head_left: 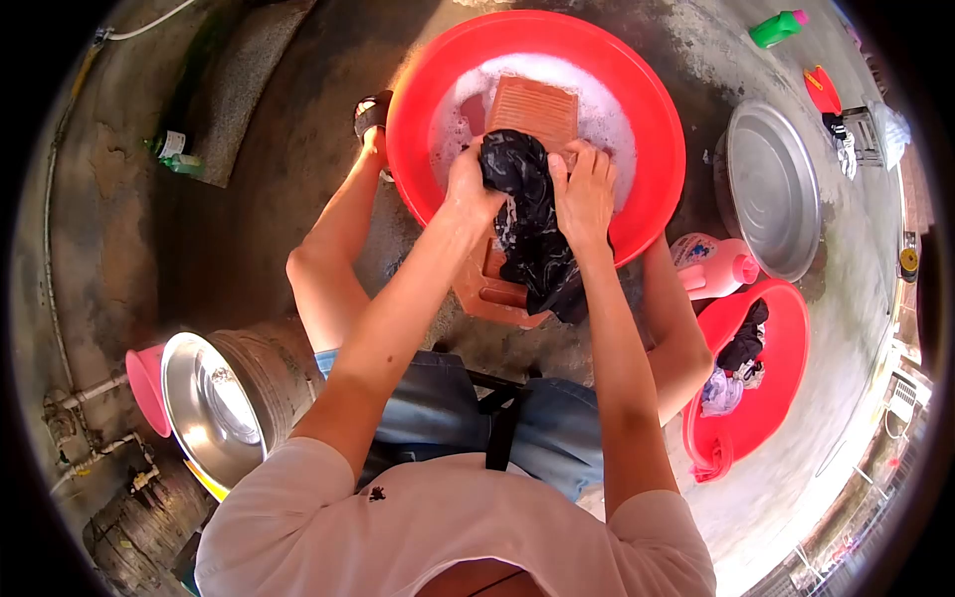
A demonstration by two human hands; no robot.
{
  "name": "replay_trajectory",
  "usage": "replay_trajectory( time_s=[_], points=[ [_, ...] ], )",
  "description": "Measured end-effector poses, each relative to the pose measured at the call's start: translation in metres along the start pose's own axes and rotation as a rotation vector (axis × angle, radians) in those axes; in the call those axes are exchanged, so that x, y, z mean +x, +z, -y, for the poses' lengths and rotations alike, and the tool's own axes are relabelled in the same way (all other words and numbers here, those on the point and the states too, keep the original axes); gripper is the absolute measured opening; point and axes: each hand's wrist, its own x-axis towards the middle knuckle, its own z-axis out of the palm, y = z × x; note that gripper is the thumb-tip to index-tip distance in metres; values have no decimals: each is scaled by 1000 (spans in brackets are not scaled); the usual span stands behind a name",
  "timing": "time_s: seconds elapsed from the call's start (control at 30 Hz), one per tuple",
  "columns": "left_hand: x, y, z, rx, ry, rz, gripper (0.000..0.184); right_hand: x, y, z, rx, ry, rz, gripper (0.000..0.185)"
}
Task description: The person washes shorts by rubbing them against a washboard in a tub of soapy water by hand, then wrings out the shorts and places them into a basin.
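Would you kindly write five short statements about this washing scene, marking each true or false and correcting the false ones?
1. The left hand holds the dark cloth. True.
2. The right hand is inside the smaller red basin. False: it is at the dark cloth, above the washboard.
3. The washboard is bright blue. False: it is reddish-orange.
4. The large red basin contains white suds. True.
5. The pink bottle stands inside the large red basin. False: it is outside, between that basin and the smaller red one.
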Motion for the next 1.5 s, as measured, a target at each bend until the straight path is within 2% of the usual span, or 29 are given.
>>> replay_trajectory(
  time_s=[0.03, 0.1, 0.13, 0.17, 0.23, 0.27, 0.3, 0.33, 0.4, 0.5, 0.53, 0.57, 0.63, 0.7, 0.77, 0.8, 0.83, 0.87, 0.9, 0.97, 1.03, 1.07, 1.1, 1.17, 1.23, 1.3, 1.37, 1.4, 1.5],
  points=[
    [8, 15, -22, -50, -4, -2, 28, 0, -16, 2, -31, 6, 103, 41],
    [22, 64, -59, -183, 58, 77, 28, 2, -41, 8, 180, 72, 128, 40],
    [24, 96, -75, -149, 65, 175, 21, 3, -49, 9, 274, 200, 195, 40],
    [19, 129, -79, -166, 53, 318, 17, 2, -47, -1, 395, 172, 180, 35],
    [12, 202, -76, -192, 41, 610, 12, 8, -60, 1, 911, 564, 348, 29],
    [6, 231, -80, -196, 37, 758, 11, 10, -65, 4, 1038, 623, 313, 26],
    [-38, 244, -71, -197, 184, 769, 4, 9, -67, 4, 1086, 634, 308, 27],
    [-38, 250, -59, -198, 246, 903, 5, 8, -69, 2, 1134, 644, 301, 28],
    [-84, 223, -48, 147, 429, 932, 9, 2, -72, -8, 1172, 655, 330, 37],
    [-78, 142, -3, 675, 718, 914, 3, -25, -62, -34, 1415, 744, 403, 47],
    [-73, 103, 18, 818, 702, 887, 6, -32, -62, -19, 1415, 837, 288, 57],
    [-73, 63, 36, 930, 641, 792, 9, -40, -62, -20, 1602, 935, 305, 67],
    [-59, -33, 88, 1139, 676, 579, 11, -73, -45, -33, 1676, 1007, 571, 61],
    [-81, -92, 115, 577, -128, 97, 9, -105, -8, -16, 1104, 1031, 809, 64],
    [-99, -119, 103, 471, -300, -26, 11, -157, 45, -50, 980, 808, 721, 71],
    [-87, -139, 92, 520, -295, -112, 11, -162, 50, -50, 1079, 739, 695, 71],
    [-78, -158, 82, 567, -296, -220, 13, -166, 50, -40, 796, 647, 697, 70],
    [-73, -155, 81, 785, -30, -262, 25, -157, 45, -27, 509, 536, 686, 69],
    [-52, -165, 84, 940, 170, -278, 28, -150, 43, -18, 225, 413, 652, 69],
    [-6, -198, 98, 1239, 590, -296, 34, -163, 61, -9, 313, 388, 562, 67],
    [-45, -140, 86, 961, -9, -204, 46, -174, 70, 4, 339, 417, 572, 69],
    [-47, -133, 92, 1026, -59, -363, 50, -172, 71, 2, 498, 512, 544, 71],
    [-46, -133, 88, 933, -125, -309, 52, -168, 72, -2, 658, 606, 511, 74],
    [-59, -116, 73, 498, -282, -142, 57, -163, 69, -16, 972, 797, 441, 79],
    [-61, -120, 67, 429, -363, -42, 56, -136, 39, -10, 1034, 850, 514, 81],
    [-55, -122, 60, 499, -345, -9, 55, -127, 40, -23, 1025, 711, 541, 69],
    [-42, -126, 52, 712, -238, -50, 53, -120, 34, -22, 651, 471, 480, 57],
    [-26, -131, 61, 679, -109, -168, 51, -112, 24, -16, 464, 352, 448, 51],
    [-7, -91, 46, 206, -429, 52, 51, -104, -3, 44, 335, 336, 544, 44]
  ],
)
